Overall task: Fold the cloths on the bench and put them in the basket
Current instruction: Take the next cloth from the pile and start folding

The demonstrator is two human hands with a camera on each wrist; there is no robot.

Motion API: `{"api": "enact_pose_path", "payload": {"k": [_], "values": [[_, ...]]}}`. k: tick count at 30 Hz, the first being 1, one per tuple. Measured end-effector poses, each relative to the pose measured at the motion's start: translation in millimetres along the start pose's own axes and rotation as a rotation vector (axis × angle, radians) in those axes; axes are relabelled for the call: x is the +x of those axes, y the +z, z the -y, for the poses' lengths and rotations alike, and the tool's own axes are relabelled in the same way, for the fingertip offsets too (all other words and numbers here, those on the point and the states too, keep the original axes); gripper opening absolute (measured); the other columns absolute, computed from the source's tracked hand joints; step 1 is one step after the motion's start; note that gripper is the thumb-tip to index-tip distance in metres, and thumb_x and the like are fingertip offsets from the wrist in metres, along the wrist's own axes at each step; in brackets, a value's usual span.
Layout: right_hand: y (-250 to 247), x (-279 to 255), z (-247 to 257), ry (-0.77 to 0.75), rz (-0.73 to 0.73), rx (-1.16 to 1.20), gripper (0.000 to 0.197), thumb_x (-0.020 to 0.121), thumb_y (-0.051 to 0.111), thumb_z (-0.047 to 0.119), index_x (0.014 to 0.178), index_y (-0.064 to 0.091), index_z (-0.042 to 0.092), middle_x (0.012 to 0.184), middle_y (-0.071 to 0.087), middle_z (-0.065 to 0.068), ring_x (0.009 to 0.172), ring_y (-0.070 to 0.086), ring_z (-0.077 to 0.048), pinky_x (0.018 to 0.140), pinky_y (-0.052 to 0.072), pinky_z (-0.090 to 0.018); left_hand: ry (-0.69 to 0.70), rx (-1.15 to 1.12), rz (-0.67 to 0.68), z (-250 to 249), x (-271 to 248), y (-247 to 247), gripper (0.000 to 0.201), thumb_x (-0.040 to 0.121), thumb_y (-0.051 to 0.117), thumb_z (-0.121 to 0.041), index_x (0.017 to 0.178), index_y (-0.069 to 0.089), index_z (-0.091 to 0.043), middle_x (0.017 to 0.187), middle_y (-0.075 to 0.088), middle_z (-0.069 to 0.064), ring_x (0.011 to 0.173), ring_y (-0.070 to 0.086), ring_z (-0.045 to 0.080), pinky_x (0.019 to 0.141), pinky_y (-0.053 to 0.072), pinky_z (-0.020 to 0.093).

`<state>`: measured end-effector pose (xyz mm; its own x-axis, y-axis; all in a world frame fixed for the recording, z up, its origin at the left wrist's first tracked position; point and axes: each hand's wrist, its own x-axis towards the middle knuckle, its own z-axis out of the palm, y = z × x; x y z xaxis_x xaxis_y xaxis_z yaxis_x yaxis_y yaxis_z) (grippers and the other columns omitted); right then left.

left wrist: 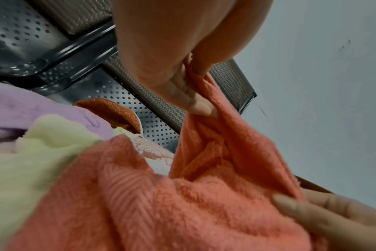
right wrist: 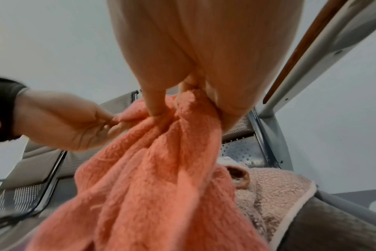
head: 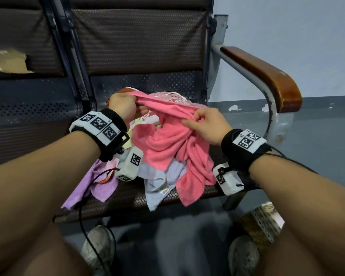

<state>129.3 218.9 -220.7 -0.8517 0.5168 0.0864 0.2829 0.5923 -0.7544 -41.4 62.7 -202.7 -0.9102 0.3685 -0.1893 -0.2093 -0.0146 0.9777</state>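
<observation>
A pink towel (head: 167, 140) hangs bunched above the bench seat (head: 127, 198), held up by both hands. My left hand (head: 124, 106) grips its upper edge at the left; in the left wrist view the fingers (left wrist: 195, 101) pinch the pink towel (left wrist: 182, 195). My right hand (head: 205, 124) pinches the same edge further right, and the right wrist view shows the fingers (right wrist: 155, 105) closed on the pink towel (right wrist: 152, 178). Under it lie a lilac cloth (head: 96, 186), a pale blue cloth (head: 157, 182), a light green cloth (left wrist: 39, 144) and a patterned pink cloth (head: 173, 98). A woven basket (head: 261, 222) stands on the floor at the lower right.
The bench has a wooden armrest (head: 267, 74) on a grey metal frame at the right and a perforated backrest (head: 139, 40) behind. A second seat (head: 24, 108) lies to the left. My shoes (head: 98, 246) are on the grey floor below the seat edge.
</observation>
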Motion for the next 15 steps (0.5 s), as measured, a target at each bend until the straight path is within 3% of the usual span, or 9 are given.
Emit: {"api": "enact_pose_path", "payload": {"k": [2,4,6,8,10,12,15], "values": [[1.6,1.1,-1.4,-0.008,-0.043,-0.014,0.051,0.093,0.069,0.035,0.053,0.041,0.021,0.047,0.039,0.008,0.040,0.036,-0.004,0.050,0.034,-0.026,0.004,0.003,-0.012,1.4,2.2,-0.5,0.031,0.100,0.036,-0.001,0.088,0.065,0.001,0.067,0.062,0.012,0.044,0.064,0.012,0.052,0.057,0.023],[2.0,1.4,-1.1,-0.053,-0.044,-0.113,0.054,0.097,0.062,0.037,0.051,0.041,0.020,0.047,0.038,0.006,0.043,0.036,-0.009,0.051,0.033,-0.031,0.004,0.004,-0.028,1.5,4.9,-0.2,0.030,0.100,0.037,-0.002,0.100,0.067,0.002,0.063,0.063,0.009,0.042,0.062,0.011,0.050,0.054,0.021],[0.9,0.9,-1.2,-0.132,-0.033,-0.254,0.050,0.100,0.057,0.034,0.053,0.046,0.020,0.051,0.042,0.004,0.050,0.039,-0.013,0.059,0.035,-0.034,-0.002,0.005,-0.033,1.4,8.0,-0.1,0.033,0.099,0.037,-0.001,0.105,0.069,0.001,0.060,0.062,0.007,0.041,0.059,0.010,0.048,0.052,0.020],[-0.3,0.5,-1.8,-0.172,0.005,-0.319,0.034,0.100,0.057,0.026,0.066,0.064,0.022,0.060,0.053,0.005,0.059,0.048,-0.015,0.065,0.039,-0.032,0.008,0.013,-0.017,2.1,10.1,-0.5,0.034,0.097,0.037,0.001,0.106,0.070,0.001,0.064,0.060,0.009,0.042,0.054,0.011,0.046,0.049,0.020],[-2.5,1.5,-5.6,-0.100,0.037,-0.242,0.016,0.094,0.067,0.027,0.082,0.074,0.019,0.069,0.060,0.006,0.066,0.053,-0.012,0.067,0.043,-0.028,0.032,0.035,-0.009,3.0,11.3,-1.3,0.031,0.097,0.040,0.000,0.101,0.070,-0.002,0.067,0.060,0.009,0.044,0.052,0.012,0.047,0.047,0.021],[-4.0,1.2,-8.8,-0.037,0.053,-0.103,0.031,0.085,0.077,0.039,0.067,0.068,0.016,0.060,0.052,0.007,0.056,0.046,-0.007,0.057,0.038,-0.022,0.049,0.037,-0.015,3.7,12.9,-3.0,0.028,0.097,0.043,0.000,0.091,0.069,-0.005,0.066,0.061,0.009,0.045,0.052,0.013,0.048,0.048,0.022],[-5.9,-1.0,-8.4,-0.068,0.110,-0.088,0.054,0.081,0.077,0.051,0.054,0.050,0.013,0.053,0.040,0.001,0.049,0.035,-0.010,0.051,0.031,-0.025,0.058,0.032,-0.026,5.9,16.8,-6.6,0.028,0.097,0.046,0.001,0.081,0.068,-0.008,0.066,0.063,0.009,0.047,0.057,0.015,0.051,0.052,0.023]]}}
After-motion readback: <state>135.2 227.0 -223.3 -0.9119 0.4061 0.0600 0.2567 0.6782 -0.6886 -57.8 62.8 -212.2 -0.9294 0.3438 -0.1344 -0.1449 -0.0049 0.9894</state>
